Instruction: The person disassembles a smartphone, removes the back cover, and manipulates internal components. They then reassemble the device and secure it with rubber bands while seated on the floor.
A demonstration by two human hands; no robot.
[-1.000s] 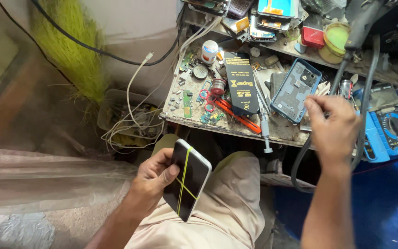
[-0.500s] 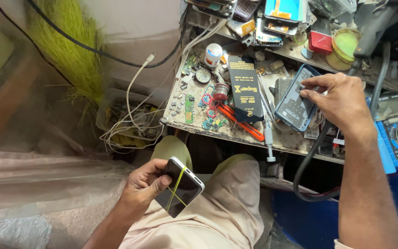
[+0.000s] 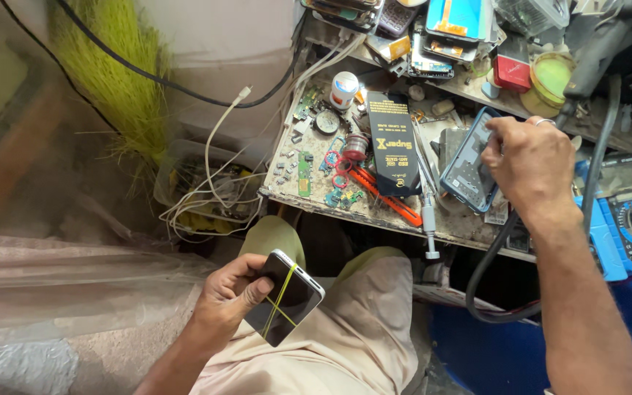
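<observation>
Down over the lap, the left hand (image 3: pixel 232 303) has its fingers (image 3: pixel 257 287) wrapped round a dark phone (image 3: pixel 287 307) crossed by yellow rubber bands, gripped along its edge and held face up above the beige trousers. Up at the cluttered worktop (image 3: pixel 374 212), the right hand (image 3: pixel 528 164) is curled over the top of a blue-cased opened phone (image 3: pixel 468 164), fingertips pinching at its upper corner; just what they pinch is hidden behind the knuckles. The step in hand looks like picking at or lifting something from the open phone while the banded one waits. The next move would call for a steady, light pull, since small parts lie loose just left of those fingers, beside the black box (image 3: pixel 391 146) and the red-handled tool (image 3: pixel 385 194). Compared with half a second ago, the right hand has slid slightly toward the phone's upper end, and the left has turned the banded phone a little flatter.
</observation>
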